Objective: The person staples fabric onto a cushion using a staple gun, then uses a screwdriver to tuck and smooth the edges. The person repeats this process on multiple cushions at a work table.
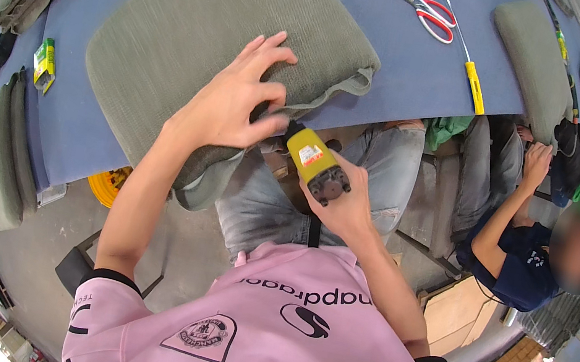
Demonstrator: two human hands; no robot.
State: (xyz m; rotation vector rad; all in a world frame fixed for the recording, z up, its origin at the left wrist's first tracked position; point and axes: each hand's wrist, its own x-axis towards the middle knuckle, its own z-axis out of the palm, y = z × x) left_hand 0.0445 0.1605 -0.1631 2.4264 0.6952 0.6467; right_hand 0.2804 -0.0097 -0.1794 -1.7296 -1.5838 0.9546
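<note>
A large grey-green fabric cushion (216, 28) lies over the near edge of the blue table, its loose fabric edge (336, 96) folded along the side toward me. My left hand (238, 98) rests on that cushion with its fingers apart and bent, the thumb at the near edge. In my right hand (352, 200) is a yellow-and-black staple gun (308, 155), gripped by its body. Its nose points at the cushion's edge, close beside my left thumb. The fabric right under the nose is partly hidden by my hand and the tool.
Red-and-white scissors (435, 20) and a yellow-handled screwdriver (474, 85) lie on the blue table (401, 77) to the right. More grey-green cushions (4, 154) sit at left. A yellow-green box (44, 66) is near them. A co-worker (518, 252) handles another cushion (531, 65) at right.
</note>
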